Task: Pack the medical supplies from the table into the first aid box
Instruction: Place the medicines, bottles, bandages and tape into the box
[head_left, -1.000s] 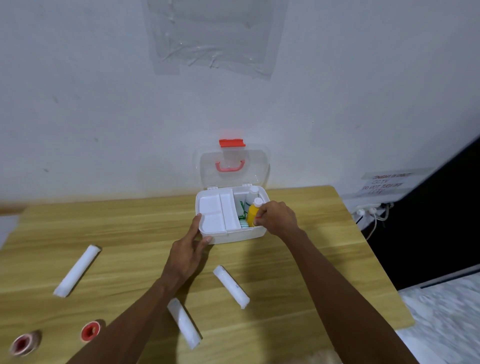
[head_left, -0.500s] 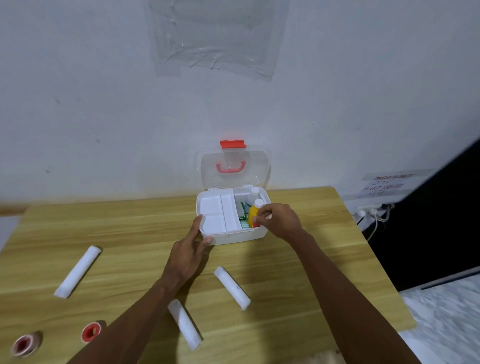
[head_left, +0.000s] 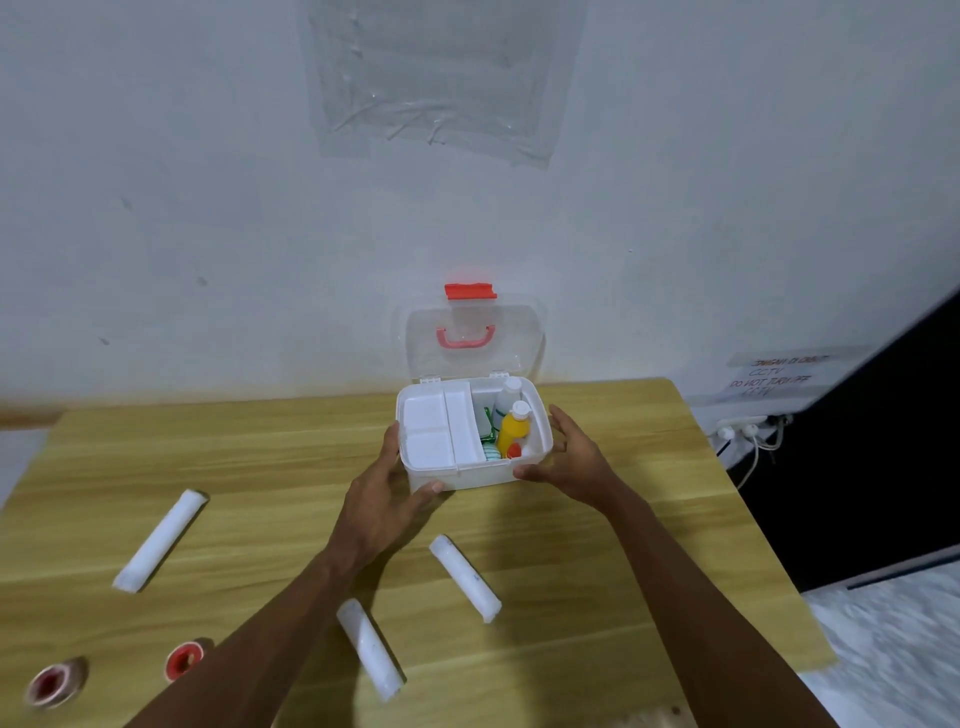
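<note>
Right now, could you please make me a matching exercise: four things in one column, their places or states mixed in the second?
1 yellow bottle
2 clear lid
3 red-cored tape rolls
4 left hand

a raised open
b near left table corner
c inside the first aid box
d touching the box's left front corner

Pairs: 1-c, 2-a, 3-b, 4-d

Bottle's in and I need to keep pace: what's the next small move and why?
Probably send the right hand to the nearest white roll and bring it to the first aid box. That hand is open and holds nothing, the left hand rests on the box's corner, and three rolls lie unpacked on the table.
</note>
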